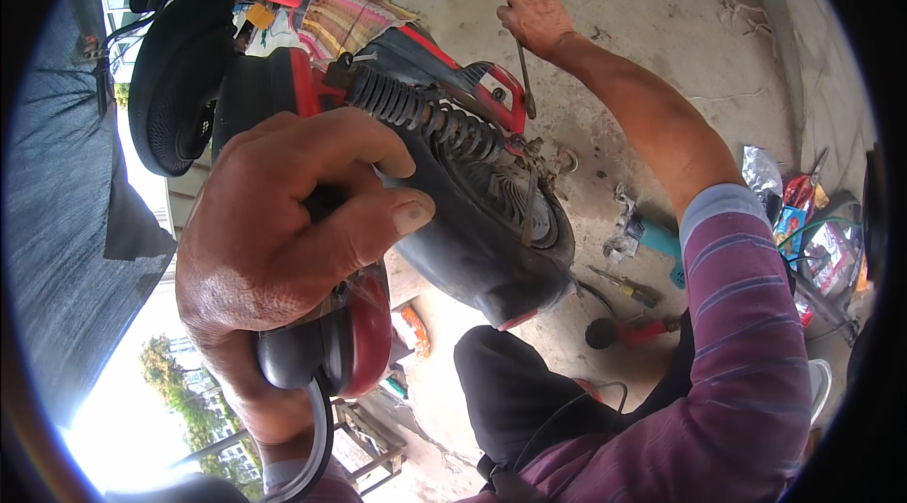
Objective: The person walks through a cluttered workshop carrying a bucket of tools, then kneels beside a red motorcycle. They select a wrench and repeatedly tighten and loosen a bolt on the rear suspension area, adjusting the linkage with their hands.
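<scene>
My right hand (534,19) reaches out over the floor at the top. Its fingers are on a hammer (526,78), close to the blocky dark head, while the thin handle runs down from under the palm. Close and large on the left, my left hand (293,220) has its thumb and forefinger curved with a gap between their tips. Nothing shows in that gap; the other fingers are mostly hidden. Behind this hand is a red and black scooter, with its black coil shock absorber (425,111), dark rear mudguard (472,257) and finned wheel hub (539,215).
Beside my knee lie a screwdriver (624,286), a red power tool (642,328) and a teal tool (659,243). Packets and cables (822,229) are heaped at the right. A striped cloth (350,17) covers part of the scooter. Dark netting (66,191) hangs at the left.
</scene>
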`<state>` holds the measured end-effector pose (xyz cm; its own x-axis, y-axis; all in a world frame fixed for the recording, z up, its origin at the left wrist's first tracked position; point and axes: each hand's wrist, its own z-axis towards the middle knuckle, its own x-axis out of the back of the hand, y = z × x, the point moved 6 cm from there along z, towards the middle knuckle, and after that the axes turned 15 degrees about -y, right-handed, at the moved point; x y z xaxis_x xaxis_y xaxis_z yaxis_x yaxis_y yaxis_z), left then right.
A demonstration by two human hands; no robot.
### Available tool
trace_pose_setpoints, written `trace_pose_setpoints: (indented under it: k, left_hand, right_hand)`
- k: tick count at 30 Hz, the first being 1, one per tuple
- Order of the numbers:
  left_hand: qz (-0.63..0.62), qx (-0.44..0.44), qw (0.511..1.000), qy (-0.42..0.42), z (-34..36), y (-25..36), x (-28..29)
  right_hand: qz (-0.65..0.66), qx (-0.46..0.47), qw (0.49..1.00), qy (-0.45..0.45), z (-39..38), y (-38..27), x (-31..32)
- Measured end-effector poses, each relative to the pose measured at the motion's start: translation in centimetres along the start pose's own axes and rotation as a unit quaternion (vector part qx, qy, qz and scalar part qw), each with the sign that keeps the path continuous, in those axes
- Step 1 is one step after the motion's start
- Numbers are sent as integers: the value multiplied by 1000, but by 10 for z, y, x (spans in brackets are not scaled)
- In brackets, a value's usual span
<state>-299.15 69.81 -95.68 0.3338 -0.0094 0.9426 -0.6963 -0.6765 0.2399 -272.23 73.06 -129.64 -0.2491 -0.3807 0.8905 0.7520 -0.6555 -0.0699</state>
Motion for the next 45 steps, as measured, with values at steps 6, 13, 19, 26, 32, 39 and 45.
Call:
trace_pose_setpoints:
  k: [6, 13, 19, 26, 32, 39, 45]
  left_hand:
    - [-155, 319, 935, -19, 8, -12, 5]
    - [-170, 294, 939, -47, 3, -22, 6]
    - [-193, 282, 938, -54, 5, -27, -1]
    - [-139, 207, 966, -67, 3, -20, 2]
    - [-159, 218, 961, -64, 1, -24, 0]
    - [-196, 289, 936, -41, -2, -26, 3]
    - [-181, 304, 934, -46, 1, -19, 5]
  right_hand:
    - [-62, 27, 949, -308, -27, 56, 59]
    - [278, -120, 767, -566, -239, 55, 43]
    - [194, 164, 848, -464, -276, -27, 31]
    - [226, 15, 802, -554, -211, -40, 91]
    - [196, 49, 712, -672, -154, -63, 114]
    - [135, 145, 791, -579, -199, -72, 89]
    - [238, 10, 900, -366, -251, -50, 3]
